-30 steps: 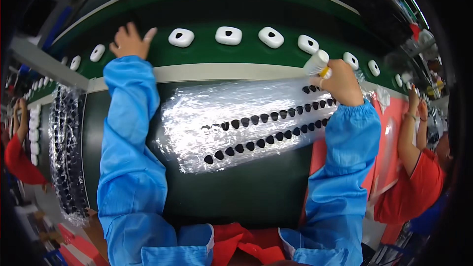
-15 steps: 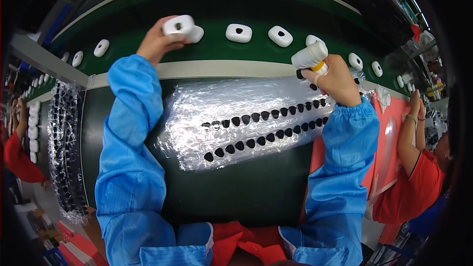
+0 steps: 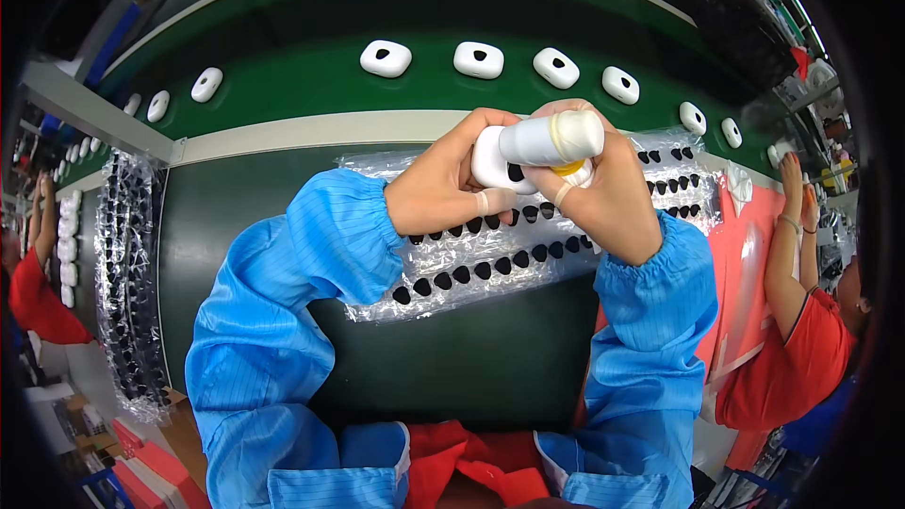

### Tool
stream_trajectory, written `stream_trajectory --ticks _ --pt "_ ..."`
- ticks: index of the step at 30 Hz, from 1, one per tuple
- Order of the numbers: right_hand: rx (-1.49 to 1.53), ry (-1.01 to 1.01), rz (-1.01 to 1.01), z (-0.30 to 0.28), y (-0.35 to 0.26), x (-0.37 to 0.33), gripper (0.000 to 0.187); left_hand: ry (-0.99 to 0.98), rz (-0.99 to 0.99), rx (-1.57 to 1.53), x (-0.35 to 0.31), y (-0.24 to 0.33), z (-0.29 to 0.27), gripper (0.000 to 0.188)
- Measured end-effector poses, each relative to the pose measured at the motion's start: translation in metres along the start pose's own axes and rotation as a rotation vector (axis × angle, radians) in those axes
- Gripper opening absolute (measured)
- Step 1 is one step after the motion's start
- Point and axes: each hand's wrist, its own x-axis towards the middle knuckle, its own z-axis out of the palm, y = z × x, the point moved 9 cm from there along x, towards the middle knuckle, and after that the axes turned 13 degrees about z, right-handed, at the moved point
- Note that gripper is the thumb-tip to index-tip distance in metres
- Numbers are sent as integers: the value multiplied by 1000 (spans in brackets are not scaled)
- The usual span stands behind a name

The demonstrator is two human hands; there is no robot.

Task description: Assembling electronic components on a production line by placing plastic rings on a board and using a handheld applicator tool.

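Note:
My left hand (image 3: 436, 187) is closed round a small white rounded case (image 3: 486, 162) above a clear plastic sheet (image 3: 429, 313). Against the case, my right hand (image 3: 617, 190) grips a white cylinder-shaped tool (image 3: 542, 139) with a pale end and a yellow part below it. A small black pad (image 3: 516, 172) shows on the case beside the right thumb; whether the thumb touches it is unclear. Finger covers sit on some fingertips of both hands. Rows of similar black pads (image 3: 501, 266) lie on the sheet, partly hidden under my hands.
Several white cases with black marks, one of them a nearby case (image 3: 386, 59), stand along the green conveyor belt (image 3: 311, 71) behind a pale rail (image 3: 344, 129). Bundled plastic sheets (image 3: 132, 292) lie at left. A person in red (image 3: 787, 358) works at right beside pink sheets (image 3: 731, 283).
My left hand has brought a white case from the belt toward me and right. My right hand has moved left with the tool, meeting the case. Cases on the belt have shifted right.

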Motion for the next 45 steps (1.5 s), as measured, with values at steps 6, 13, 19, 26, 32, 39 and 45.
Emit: stream_trajectory --ticks 6,13,19,26,32,39,45 --pt "-73 23 -4 1 0 0 35 49 -47 56 -1 3 -4 52" --pt "109 170 -261 -10 -31 -12 35 122 -58 140 -2 -5 -24 45" --pt "-333 -44 -74 26 -5 -6 35 94 -156 112 -12 -25 -29 42" --pt "-115 187 -67 -33 -9 1 35 262 100 778 4 5 -95 46" --pt "-553 94 290 -60 64 30 34 464 -444 1767 -26 14 -220 54" --pt "-701 -43 527 -75 127 34 37 896 -476 2177 -90 68 -308 77" --pt "-368 -29 400 -73 103 31 28 969 -633 1904 -148 60 -379 56"
